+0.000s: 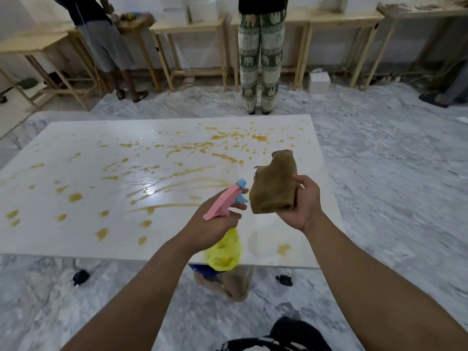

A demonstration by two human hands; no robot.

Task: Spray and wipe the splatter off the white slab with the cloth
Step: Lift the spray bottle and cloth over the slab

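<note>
A large white slab [83,173] lies flat on the marble floor, covered with yellow-brown splatter [222,138] and smeared streaks near its middle. My left hand [212,224] grips a spray bottle [224,252] with a yellow body and a pink and blue head, its nozzle pointing away over the slab. My right hand [304,203] holds a crumpled brown cloth [273,186] in the air above the slab's near right part, just right of the nozzle.
Two people [260,59] stand at wooden tables [192,26] along the far wall, beyond the slab. Small black objects [81,276] lie on the floor by the slab's near edge. A dark bundle [291,333] sits at the bottom of the view.
</note>
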